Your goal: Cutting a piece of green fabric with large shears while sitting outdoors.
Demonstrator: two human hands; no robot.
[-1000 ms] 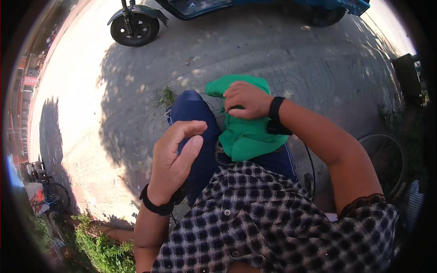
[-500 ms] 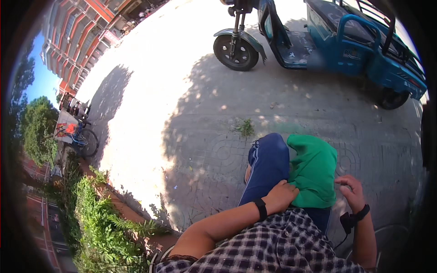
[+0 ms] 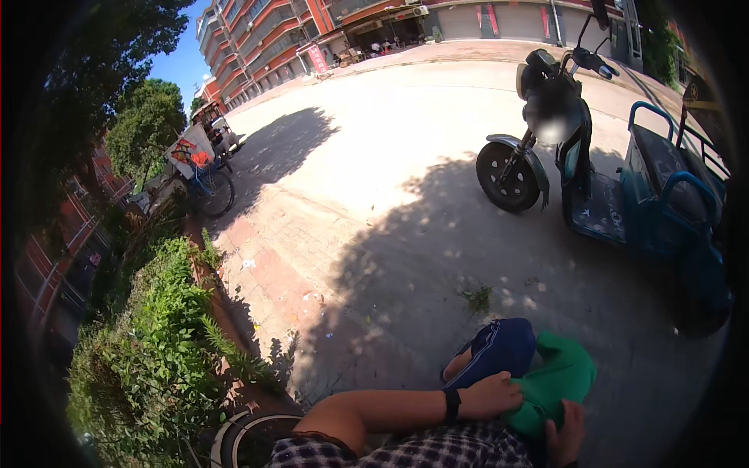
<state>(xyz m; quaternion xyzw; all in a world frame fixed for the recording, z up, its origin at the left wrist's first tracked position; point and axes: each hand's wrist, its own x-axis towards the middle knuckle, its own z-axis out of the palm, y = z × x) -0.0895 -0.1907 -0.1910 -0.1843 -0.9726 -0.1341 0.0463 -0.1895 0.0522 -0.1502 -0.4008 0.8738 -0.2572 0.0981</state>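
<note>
A plain green cloth [image 3: 563,368] lies draped over my right knee, its lower part bunched toward my lap. My left hand [image 3: 490,395], a black band on its wrist, is closed on the cloth's left edge. At the lower right edge, the bent fingers and thumb of my right hand [image 3: 567,434] close on the fabric. Beside the cloth is my left leg in dark blue trousers [image 3: 499,349] with white side stripes. A checked shirt [image 3: 437,448] covers my front.
A blue cargo tricycle [image 3: 601,207] stands on the pavement at the right. Green shrubs [image 3: 156,335] grow along a kerb on the left, with a wheel [image 3: 250,441] near my left elbow. Farther off are a parked blue bicycle [image 3: 211,191] and an orange-trimmed building [image 3: 257,47].
The view has tilted up and swung, showing more street and buildings. My right hand, apart from the cloth before, has come onto its lower edge. My left hand stays on the cloth.
</note>
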